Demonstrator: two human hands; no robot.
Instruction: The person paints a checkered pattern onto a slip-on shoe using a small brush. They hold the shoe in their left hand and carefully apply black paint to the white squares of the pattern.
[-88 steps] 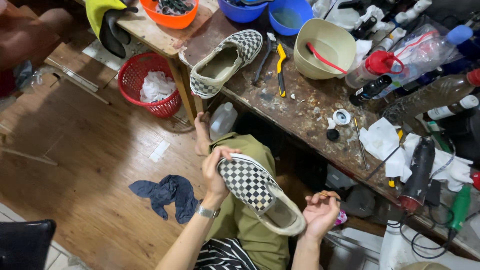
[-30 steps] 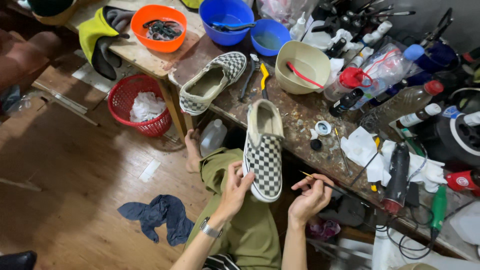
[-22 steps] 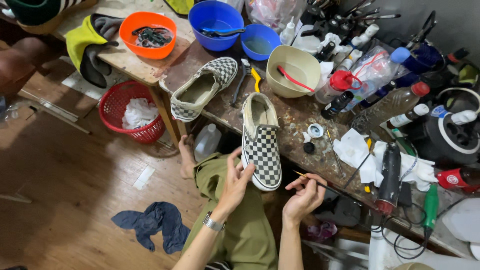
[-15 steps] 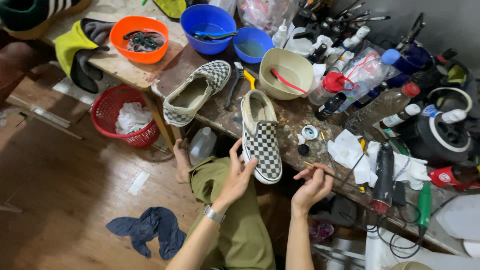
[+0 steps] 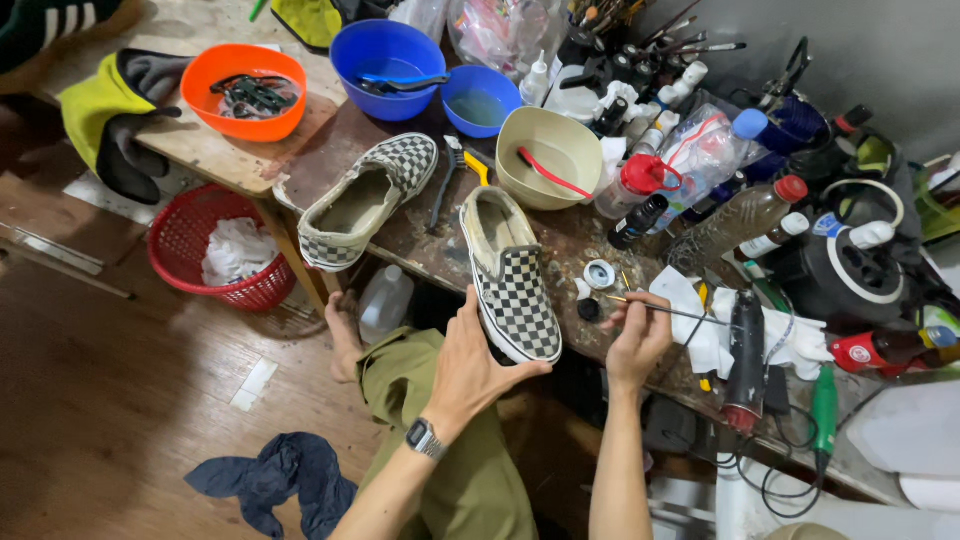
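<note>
Single head-worn view: looks steeply down from above and near the cluttered workbench [image 5: 560,250], facing its far wall side.

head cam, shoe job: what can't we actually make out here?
- Brush tip: too small to tell whether it is loaded.
- Held checkered shoe sole and toe: hidden by the shoe itself and the left hand.
- Small open pot: contents too small to tell.
- Right hand grip: fingers curl out of sight.
- Orange bowl: dark contents unclear.

A black-and-white checkered slip-on shoe [image 5: 510,280] rests upright on the cluttered workbench [image 5: 420,245], toe toward its near edge.
</note>
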